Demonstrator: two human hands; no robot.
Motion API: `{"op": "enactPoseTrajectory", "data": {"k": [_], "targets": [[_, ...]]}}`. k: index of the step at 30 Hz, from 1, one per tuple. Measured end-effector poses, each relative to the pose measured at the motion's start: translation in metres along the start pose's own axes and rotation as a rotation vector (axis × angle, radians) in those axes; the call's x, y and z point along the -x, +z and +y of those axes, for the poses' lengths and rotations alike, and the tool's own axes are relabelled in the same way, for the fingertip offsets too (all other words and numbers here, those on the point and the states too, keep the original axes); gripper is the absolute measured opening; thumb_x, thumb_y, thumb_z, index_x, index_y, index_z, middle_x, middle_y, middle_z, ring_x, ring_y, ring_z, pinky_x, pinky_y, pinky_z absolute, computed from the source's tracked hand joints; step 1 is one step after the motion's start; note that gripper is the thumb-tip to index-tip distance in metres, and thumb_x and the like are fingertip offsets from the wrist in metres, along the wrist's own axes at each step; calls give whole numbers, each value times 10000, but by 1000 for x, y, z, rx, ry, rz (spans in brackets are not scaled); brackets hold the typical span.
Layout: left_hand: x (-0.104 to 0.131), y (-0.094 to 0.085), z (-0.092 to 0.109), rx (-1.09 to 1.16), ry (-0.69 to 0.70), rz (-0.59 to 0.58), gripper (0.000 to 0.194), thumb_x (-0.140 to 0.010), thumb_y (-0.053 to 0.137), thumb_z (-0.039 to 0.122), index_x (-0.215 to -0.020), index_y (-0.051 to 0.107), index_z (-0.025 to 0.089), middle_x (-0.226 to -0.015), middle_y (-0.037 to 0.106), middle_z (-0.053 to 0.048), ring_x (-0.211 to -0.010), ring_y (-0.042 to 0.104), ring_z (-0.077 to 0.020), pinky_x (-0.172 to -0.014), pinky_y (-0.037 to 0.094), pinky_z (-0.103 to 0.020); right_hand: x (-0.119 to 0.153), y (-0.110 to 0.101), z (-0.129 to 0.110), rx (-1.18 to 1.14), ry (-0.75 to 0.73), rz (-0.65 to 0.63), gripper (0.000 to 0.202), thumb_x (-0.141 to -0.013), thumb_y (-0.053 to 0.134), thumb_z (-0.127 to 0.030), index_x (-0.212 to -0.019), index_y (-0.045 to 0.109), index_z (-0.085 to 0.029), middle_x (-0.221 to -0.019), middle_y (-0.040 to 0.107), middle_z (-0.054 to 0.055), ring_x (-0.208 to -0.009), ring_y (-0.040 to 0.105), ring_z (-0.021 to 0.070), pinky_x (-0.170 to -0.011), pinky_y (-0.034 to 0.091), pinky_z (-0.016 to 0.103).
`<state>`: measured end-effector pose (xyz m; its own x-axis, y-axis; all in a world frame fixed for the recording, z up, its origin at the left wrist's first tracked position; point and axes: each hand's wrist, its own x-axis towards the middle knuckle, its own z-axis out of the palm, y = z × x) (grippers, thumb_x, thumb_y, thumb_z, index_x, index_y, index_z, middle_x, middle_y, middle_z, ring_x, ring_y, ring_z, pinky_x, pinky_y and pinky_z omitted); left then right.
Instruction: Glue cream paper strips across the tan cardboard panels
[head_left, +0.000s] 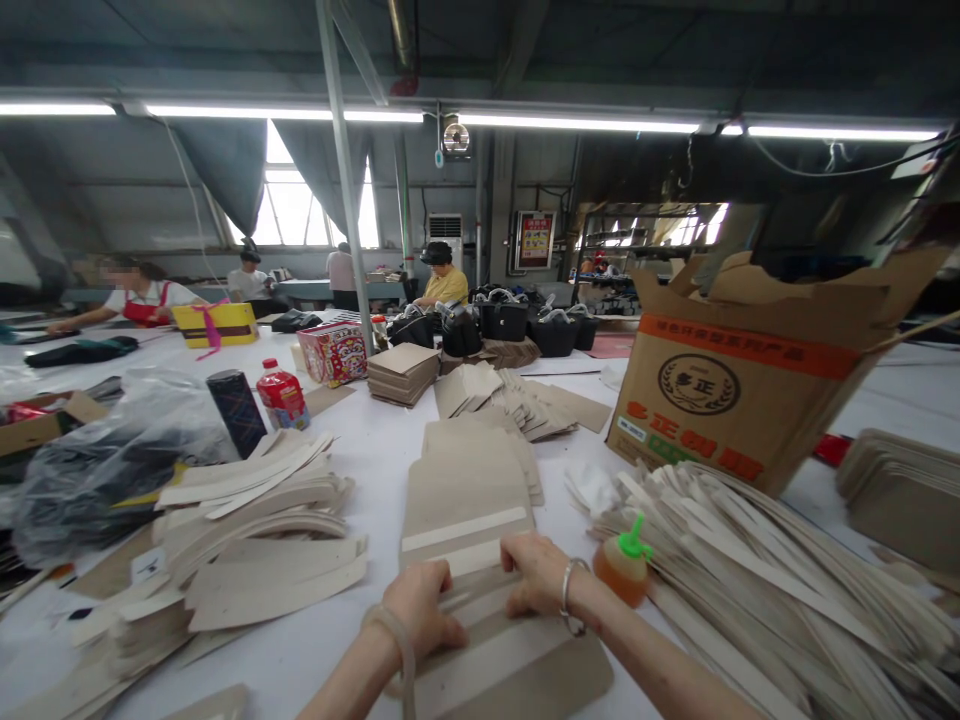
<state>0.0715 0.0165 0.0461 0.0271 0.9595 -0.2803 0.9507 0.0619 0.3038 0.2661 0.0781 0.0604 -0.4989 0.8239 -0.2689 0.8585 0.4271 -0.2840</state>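
Grey-brown cardboard panels (465, 490) overlap in a row down the middle of the white table, with paler strips lying across them. Over the nearest panel (536, 670), my left hand (416, 605) is closed on the left end of a cardboard strip (480, 592). My right hand (538, 575), a bangle at its wrist, has its fingers curled on the right end of that strip. Some fingertips are hidden behind the strip and the hands. Just right of my right hand stands a round bottle of amber liquid (621, 572) with a green nozzle.
Curved cardboard pieces (277, 580) lie left; a heap of long strips (765, 580) and a large carton (720, 390) stand right. Farther back are a red bottle (282, 395), stacked cardboard (403, 372) and black bags (502, 318). Several people work across the room.
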Motion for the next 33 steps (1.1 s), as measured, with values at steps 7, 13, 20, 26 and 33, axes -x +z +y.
{"op": "enactPoseTrajectory", "data": {"k": [7,13,20,26,33], "targets": [[-53,-27,-10,-25,-3,104,323,-839,554,392,-1075,537,172,-1104,565,-51,-942,566,-182,-816,471,-397,-61,-27,-5,79,-21,72,521,-541,772,-325,-1006,566,-210,-998,639,80,-989,573,285,-822,380,361],[-65,-24,-13,-67,-15,92,288,-842,559,375,-1038,557,166,-1074,581,-45,-915,577,-172,-796,486,-385,-85,-20,2,120,-46,40,394,-511,796,-361,-823,607,-210,-935,646,57,-942,598,262,-791,406,328],[-67,-22,-13,-115,-7,54,311,-847,552,375,-1081,542,169,-1067,589,-46,-929,583,-179,-804,490,-394,-85,-16,3,148,-69,49,429,-516,789,-400,-846,595,-207,-926,647,55,-954,593,270,-849,375,372],[-64,-20,-12,-128,6,0,268,-841,564,372,-1018,573,171,-1043,600,-38,-916,588,-172,-792,493,-377,-75,-13,2,156,-68,29,395,-500,783,-440,-762,597,-210,-948,648,61,-953,587,275,-832,370,379],[-8,-40,5,-29,110,187,245,-759,630,371,-889,564,174,-909,606,-13,-891,558,-188,-813,420,-383,-12,-34,-9,168,-108,147,337,-655,684,-413,-888,561,-203,-830,660,52,-842,609,256,-741,358,336]]}}
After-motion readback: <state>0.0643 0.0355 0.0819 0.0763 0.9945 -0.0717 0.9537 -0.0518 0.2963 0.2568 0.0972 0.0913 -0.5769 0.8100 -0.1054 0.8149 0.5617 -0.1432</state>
